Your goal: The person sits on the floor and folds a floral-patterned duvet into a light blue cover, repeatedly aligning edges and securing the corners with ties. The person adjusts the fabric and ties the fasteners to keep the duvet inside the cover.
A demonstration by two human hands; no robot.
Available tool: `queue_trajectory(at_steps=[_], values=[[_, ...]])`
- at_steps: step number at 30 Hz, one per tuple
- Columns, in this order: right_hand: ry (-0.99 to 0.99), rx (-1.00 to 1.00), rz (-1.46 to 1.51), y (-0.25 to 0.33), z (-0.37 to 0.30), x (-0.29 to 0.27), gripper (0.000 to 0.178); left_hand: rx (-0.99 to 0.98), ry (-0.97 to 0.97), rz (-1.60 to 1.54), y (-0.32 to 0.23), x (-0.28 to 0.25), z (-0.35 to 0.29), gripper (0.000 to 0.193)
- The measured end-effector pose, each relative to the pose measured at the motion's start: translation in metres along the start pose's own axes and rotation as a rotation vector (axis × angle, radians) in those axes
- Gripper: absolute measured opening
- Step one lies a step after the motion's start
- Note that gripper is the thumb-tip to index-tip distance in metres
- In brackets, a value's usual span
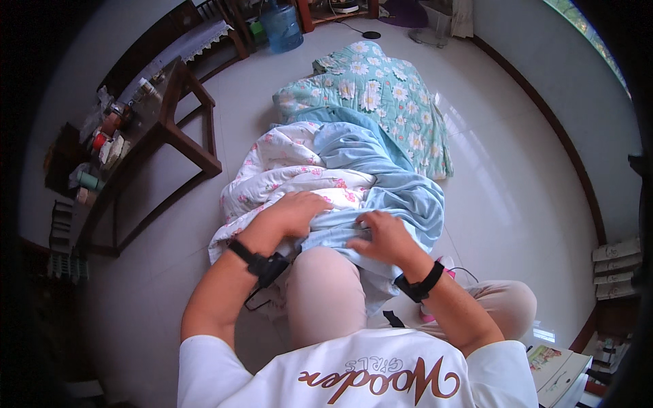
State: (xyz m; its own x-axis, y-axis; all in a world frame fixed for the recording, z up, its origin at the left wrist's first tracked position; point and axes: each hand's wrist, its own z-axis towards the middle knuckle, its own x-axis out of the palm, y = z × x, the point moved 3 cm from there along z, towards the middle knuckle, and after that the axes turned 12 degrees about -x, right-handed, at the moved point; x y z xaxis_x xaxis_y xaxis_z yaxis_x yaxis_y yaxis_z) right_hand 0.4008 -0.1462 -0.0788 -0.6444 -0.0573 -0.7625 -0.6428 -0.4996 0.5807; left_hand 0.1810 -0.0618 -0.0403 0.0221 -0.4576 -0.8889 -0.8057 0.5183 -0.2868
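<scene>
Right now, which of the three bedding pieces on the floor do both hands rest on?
The plain light blue sheet, under the left hand and right hand; the other two are flower-printed.
</scene>
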Motion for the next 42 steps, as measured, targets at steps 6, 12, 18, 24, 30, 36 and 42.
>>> queue_trajectory(at_steps=[6,12,18,24,30,36,42], values=[[0.129,-0.045,-0.047,-0.012,0.01,-0.009,0.021,-0.055,-0.049,-0.132,0.015,-0.006,0.026,0.045],[-0.101,-0.136,-0.387,-0.011,0.058,-0.128,0.011,-0.133,-0.205,-0.022,-0.018,-0.075,0.013,0.041],[-0.207,-0.187,-0.708,-0.01,0.074,-0.243,0.012,0.229,-0.655,0.056,-0.054,-0.16,-0.013,0.035],[-0.322,0.198,-0.894,-0.093,0.017,-0.339,0.011,-0.191,-0.82,-0.063,0.057,-0.217,-0.066,0.031],[-0.464,0.307,-0.771,-0.178,-0.037,-0.33,0.016,-0.512,-1.019,-0.127,0.19,-0.207,-0.153,0.026],[-0.319,0.442,-0.611,-0.242,-0.054,-0.243,0.02,-0.885,-0.955,-0.146,0.269,-0.061,-0.168,0.018],[0.569,0.671,-0.379,-0.261,-0.055,-0.186,0.031,-0.892,-0.313,-0.247,0.258,0.044,-0.13,0.019]])
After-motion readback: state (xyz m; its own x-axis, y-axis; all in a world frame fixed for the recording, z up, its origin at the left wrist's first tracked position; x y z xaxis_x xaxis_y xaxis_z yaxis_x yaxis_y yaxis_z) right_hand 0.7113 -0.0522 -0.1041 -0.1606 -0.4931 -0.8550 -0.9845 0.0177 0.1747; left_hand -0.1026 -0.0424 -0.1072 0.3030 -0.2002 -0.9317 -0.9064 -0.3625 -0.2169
